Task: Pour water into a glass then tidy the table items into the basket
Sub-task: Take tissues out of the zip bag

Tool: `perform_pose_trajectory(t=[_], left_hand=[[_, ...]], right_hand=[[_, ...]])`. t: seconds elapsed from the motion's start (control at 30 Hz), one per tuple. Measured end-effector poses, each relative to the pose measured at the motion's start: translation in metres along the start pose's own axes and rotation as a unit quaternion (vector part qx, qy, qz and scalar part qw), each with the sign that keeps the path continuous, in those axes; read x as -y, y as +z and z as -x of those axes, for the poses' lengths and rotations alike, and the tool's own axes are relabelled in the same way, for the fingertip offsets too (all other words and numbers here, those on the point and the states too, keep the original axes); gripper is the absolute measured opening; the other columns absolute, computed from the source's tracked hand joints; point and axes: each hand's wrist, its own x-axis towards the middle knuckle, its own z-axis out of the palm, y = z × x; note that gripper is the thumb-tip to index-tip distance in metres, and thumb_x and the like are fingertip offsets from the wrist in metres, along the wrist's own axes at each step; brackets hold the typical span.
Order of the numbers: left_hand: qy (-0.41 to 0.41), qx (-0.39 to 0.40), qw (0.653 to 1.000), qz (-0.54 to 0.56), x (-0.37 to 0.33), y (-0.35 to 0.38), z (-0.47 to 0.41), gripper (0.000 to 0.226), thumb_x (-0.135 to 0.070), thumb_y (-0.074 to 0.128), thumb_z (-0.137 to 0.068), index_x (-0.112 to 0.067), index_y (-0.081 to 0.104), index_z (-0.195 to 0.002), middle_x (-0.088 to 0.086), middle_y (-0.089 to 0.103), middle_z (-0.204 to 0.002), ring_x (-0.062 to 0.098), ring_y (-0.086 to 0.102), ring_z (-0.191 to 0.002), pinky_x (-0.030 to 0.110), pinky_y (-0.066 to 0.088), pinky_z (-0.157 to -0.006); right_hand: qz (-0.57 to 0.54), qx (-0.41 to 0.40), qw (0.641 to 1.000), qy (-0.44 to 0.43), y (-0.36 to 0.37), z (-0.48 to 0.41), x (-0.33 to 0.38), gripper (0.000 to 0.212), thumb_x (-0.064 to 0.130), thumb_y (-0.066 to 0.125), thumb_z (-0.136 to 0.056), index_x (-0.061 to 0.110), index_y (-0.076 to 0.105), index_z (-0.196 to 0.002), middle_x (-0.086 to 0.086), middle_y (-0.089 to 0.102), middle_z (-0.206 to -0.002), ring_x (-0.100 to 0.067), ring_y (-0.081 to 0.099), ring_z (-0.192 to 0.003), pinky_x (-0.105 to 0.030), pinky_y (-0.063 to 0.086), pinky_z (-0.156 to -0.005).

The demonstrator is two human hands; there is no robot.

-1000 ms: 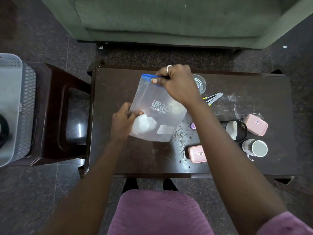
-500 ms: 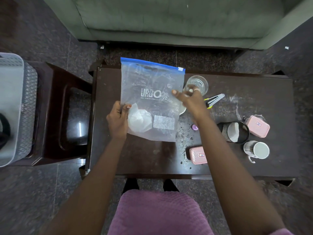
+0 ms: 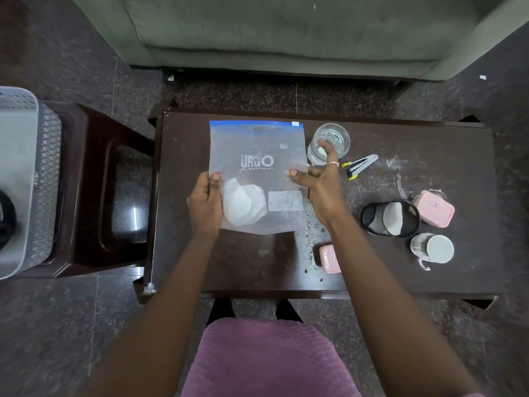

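Observation:
A clear zip bag (image 3: pixel 257 156) with a blue seal strip and something white inside is spread over the dark table (image 3: pixel 429 267). My left hand (image 3: pixel 204 204) pinches its left edge, thumb on top. My right hand (image 3: pixel 320 184) holds its right edge with the thumb, the other fingers spread toward the glass of water (image 3: pixel 329 141) just behind them. The grey basket (image 3: pixel 20 173) stands on a stool at the far left.
On the table's right part lie a stapler (image 3: pixel 360 166), a black mesh cup (image 3: pixel 389 219), a pink box (image 3: pixel 435 209) and a white mug (image 3: pixel 432 249). Another pink box (image 3: pixel 329 259) sits near the front edge. A green sofa (image 3: pixel 286 30) is behind.
The bag was folded over under my right fist a second ago. It has since been unfolded and spread out, and my right hand has moved down to its right edge.

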Motion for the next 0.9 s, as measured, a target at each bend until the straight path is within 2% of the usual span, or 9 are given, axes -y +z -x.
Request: perform_pose_trajectory(t=[0.1, 0.2, 0.37, 0.4, 0.5, 0.63, 0.77, 0.83, 0.9], left_hand=[[-0.027, 0.075, 0.994, 0.081, -0.003, -0.007, -0.006, 0.025, -0.023, 0.051, -0.095, -0.025, 0.055, -0.07, -0.014, 0.057, -0.064, -0.003, 0.049, -0.059, 0.018, 0.042, -0.059], [-0.075, 0.128, 0.972, 0.182, -0.01, -0.015, -0.019, 0.018, -0.004, 0.055, -0.091, -0.02, 0.062, -0.091, -0.013, 0.073, -0.078, 0.002, 0.066, -0.071, 0.018, 0.054, -0.064], [-0.049, 0.144, 0.98, 0.131, -0.016, -0.023, -0.035, 0.064, 0.01, 0.064, -0.079, -0.033, 0.046, -0.123, -0.005, 0.067, -0.081, -0.001, 0.066, -0.076, 0.019, 0.056, -0.073], [-0.033, 0.141, 0.983, 0.113, -0.016, -0.025, -0.038, 0.067, 0.012, 0.065, -0.077, -0.034, 0.046, -0.123, -0.008, 0.065, -0.077, -0.003, 0.065, -0.075, 0.016, 0.055, -0.074], [0.021, 0.149, 0.987, 0.063, -0.016, -0.028, -0.041, 0.061, 0.016, 0.064, -0.075, -0.019, 0.052, -0.123, -0.011, 0.061, -0.076, -0.002, 0.059, -0.074, 0.017, 0.05, -0.077], [0.046, 0.164, 0.985, 0.014, -0.021, -0.031, -0.038, 0.06, 0.014, 0.062, -0.078, -0.026, 0.053, -0.121, 0.002, 0.062, -0.102, 0.012, 0.057, -0.093, 0.027, 0.049, -0.09], [0.047, 0.12, 0.991, -0.017, -0.019, -0.041, -0.048, 0.034, 0.011, 0.06, -0.082, -0.005, 0.061, -0.112, 0.016, 0.057, -0.111, 0.018, 0.057, -0.097, 0.029, 0.048, -0.089], [0.057, 0.083, 0.994, -0.035, -0.021, -0.046, -0.054, 0.018, 0.005, 0.059, -0.086, -0.005, 0.062, -0.101, 0.014, 0.051, -0.107, 0.01, 0.056, -0.088, 0.022, 0.045, -0.083], [0.066, 0.061, 0.996, -0.017, -0.024, -0.052, -0.061, 0.012, -0.001, 0.055, -0.091, -0.009, 0.057, -0.098, 0.009, 0.05, -0.105, -0.005, 0.054, -0.082, 0.011, 0.042, -0.079]], right_hand=[[0.036, 0.061, 0.997, -0.028, -0.005, 0.002, -0.001, 0.059, -0.016, 0.065, -0.072, 0.028, 0.055, -0.11, -0.01, 0.067, -0.098, -0.019, 0.065, -0.092, -0.028, 0.057, -0.077], [0.061, 0.078, 0.995, -0.022, -0.006, 0.003, 0.001, 0.051, -0.022, 0.058, -0.076, 0.019, 0.055, -0.105, -0.004, 0.063, -0.092, -0.009, 0.062, -0.083, -0.019, 0.054, -0.077], [0.092, 0.044, 0.994, -0.026, -0.009, 0.0, 0.004, 0.041, -0.018, 0.059, -0.079, 0.021, 0.058, -0.092, -0.028, 0.064, -0.078, -0.018, 0.058, -0.08, -0.019, 0.054, -0.074], [0.092, 0.035, 0.995, -0.027, -0.009, -0.001, 0.004, 0.039, -0.018, 0.059, -0.079, 0.019, 0.058, -0.09, -0.018, 0.07, -0.074, -0.013, 0.062, -0.078, -0.017, 0.055, -0.072], [0.102, 0.01, 0.994, -0.029, -0.008, -0.003, 0.006, 0.033, -0.016, 0.061, -0.079, 0.017, 0.06, -0.086, 0.007, 0.071, -0.069, -0.005, 0.065, -0.072, -0.016, 0.054, -0.068], [0.141, -0.017, 0.988, -0.053, -0.001, -0.006, 0.009, 0.018, -0.006, 0.065, -0.08, 0.009, 0.066, -0.088, -0.004, 0.065, -0.081, -0.013, 0.06, -0.079, -0.019, 0.05, -0.072], [0.187, -0.045, 0.976, -0.104, 0.013, -0.015, 0.012, 0.016, 0.01, 0.072, -0.079, 0.007, 0.071, -0.094, -0.006, 0.049, -0.1, -0.005, 0.051, -0.087, -0.004, 0.041, -0.076], [0.189, -0.032, 0.975, -0.115, 0.023, -0.023, 0.016, 0.012, 0.012, 0.069, -0.082, 0.007, 0.069, -0.093, -0.005, 0.049, -0.104, -0.005, 0.051, -0.09, -0.009, 0.043, -0.08], [0.195, 0.001, 0.974, -0.112, 0.035, -0.029, 0.019, 0.007, 0.015, 0.063, -0.088, 0.015, 0.062, -0.081, -0.005, 0.058, -0.09, -0.009, 0.053, -0.081, -0.023, 0.045, -0.072]])
